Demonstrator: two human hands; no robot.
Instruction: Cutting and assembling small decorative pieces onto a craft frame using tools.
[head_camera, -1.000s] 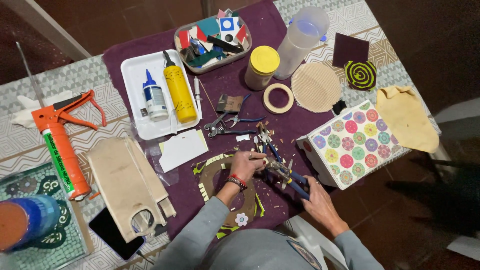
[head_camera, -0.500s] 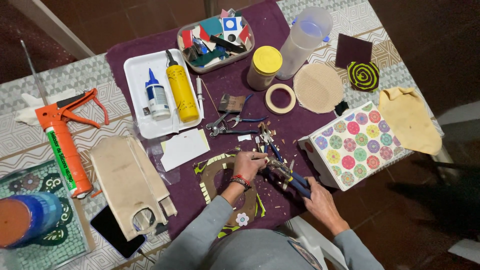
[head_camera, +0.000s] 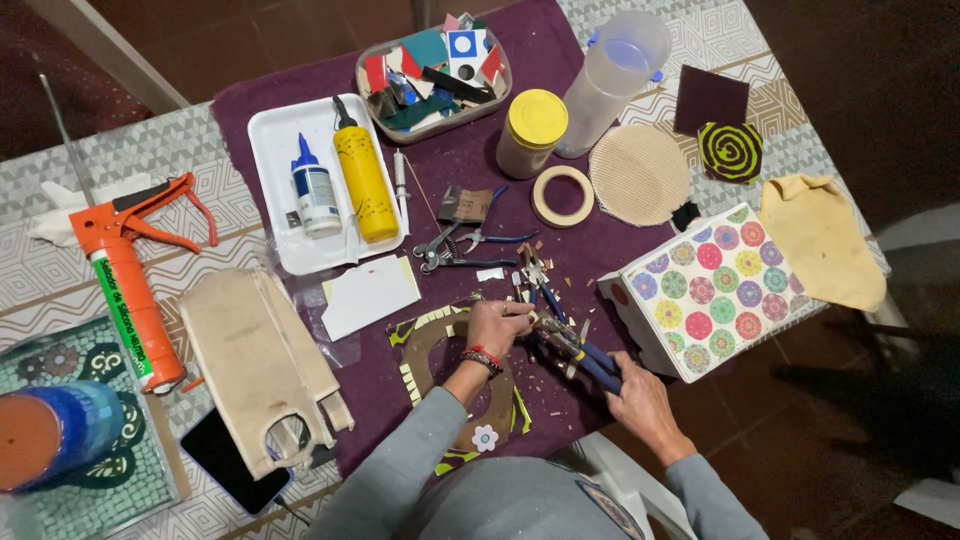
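Over the purple cloth (head_camera: 560, 270), I have both hands at the nippers.

My right hand (head_camera: 637, 395) is clenched around the blue-handled nippers (head_camera: 572, 350); my left hand (head_camera: 497, 328) pinches a small piece at their jaws, too tiny to identify, just above the brown ring-shaped mosaic board (head_camera: 440, 365). Beside them stands a dotted box (head_camera: 705, 288).

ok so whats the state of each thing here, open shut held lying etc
blue-handled nippers: gripped in right hand
small piece: pinched by left hand
yellow-lidded jar: lid on, upright
yellow glue bottle: capped, lying in white tray
orange caulking gun: lying flat
clear jug: upright, no lid
dotted box: shut
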